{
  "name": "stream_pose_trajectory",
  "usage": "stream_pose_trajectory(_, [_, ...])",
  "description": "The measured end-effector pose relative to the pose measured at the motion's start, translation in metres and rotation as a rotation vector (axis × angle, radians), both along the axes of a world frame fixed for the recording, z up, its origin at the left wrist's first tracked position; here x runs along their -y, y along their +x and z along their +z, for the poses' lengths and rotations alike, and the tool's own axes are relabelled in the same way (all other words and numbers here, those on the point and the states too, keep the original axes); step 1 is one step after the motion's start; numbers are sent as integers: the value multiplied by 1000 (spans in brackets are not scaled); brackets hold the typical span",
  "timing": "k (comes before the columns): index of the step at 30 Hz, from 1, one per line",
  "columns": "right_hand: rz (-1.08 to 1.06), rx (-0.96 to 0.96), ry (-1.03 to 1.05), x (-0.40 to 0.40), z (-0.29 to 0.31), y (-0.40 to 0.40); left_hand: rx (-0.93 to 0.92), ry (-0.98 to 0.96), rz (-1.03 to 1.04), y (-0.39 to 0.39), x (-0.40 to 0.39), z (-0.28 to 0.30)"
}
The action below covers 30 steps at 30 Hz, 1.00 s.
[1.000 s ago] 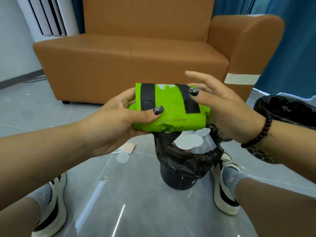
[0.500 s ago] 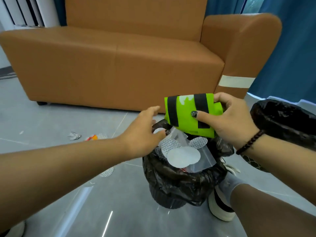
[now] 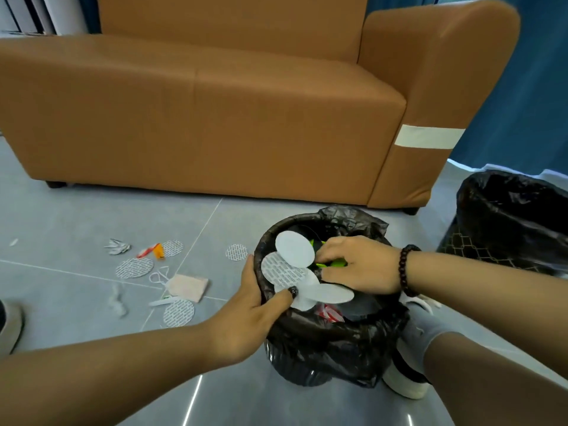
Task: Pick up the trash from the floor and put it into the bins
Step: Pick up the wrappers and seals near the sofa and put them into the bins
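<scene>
Inside the bin [image 3: 307, 342], green packet [image 3: 333, 263] under right grip [image 3: 359, 265].

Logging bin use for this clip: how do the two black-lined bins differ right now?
The near bin sits between the feet, stuffed with white discs and a green packet; the far bin stands apart at right, its contents unseen. The left hand grips the near bin's rim and the right hand pushes inside; nothing touches the far bin. Both have black liners.

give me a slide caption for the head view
Right hand pushes green packet into the black-lined bin while left hand grips its rim.
</scene>
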State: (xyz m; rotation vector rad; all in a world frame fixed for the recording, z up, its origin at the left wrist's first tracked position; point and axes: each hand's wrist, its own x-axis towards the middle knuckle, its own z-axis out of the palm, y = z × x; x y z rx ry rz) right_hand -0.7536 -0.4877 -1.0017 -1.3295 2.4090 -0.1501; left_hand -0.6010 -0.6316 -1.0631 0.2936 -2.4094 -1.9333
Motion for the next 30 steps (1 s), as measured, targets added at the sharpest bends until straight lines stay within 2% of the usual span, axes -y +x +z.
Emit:
stream_pose_trajectory(2, [41,79,146,3,-1,0,-5,32,-36,2,2,0])
stream_pose_trajectory(6, [125,-72,377,6,-27,9,-22,40,-93,3,3,-5])
stream_pose_trajectory(8, [201,-75,448,6,-30,10,-11,59,-83,2,1,-6])
stream_pose_trajectory(12, [119,52,314,3,-21,2,25,71,-39,0,2,-9])
stream_pose_trajectory(16, [-18,65,81,-13,3,-9,68,30,-17,2,-4,0])
stream_pose_trajectory(18, [-53,79,-63,-27,13,-13,63,-29,25,4,-6,5])
stream_pose_trajectory(20, [-92,82,-298,-38,18,-10,64,-135,69,4,-6,13])
stream_pose_trajectory(21, [-130,56,-433,-42,18,-9,71,-205,95,3,-5,17])
stream_pose_trajectory(23, [-280,-113,-620,-49,20,-9,90,-367,141,-1,-8,31])
stream_pose_trajectory(25, [-460,-269,-550,-55,21,-14,31,-517,172,-7,-13,48])
stream_pose_trajectory(28, [-705,-115,-238,-61,17,-20,-108,-720,59,-24,-19,67])
stream_pose_trajectory(30, [-753,-29,-250,-66,12,-22,-118,-836,-94,-39,-22,70])
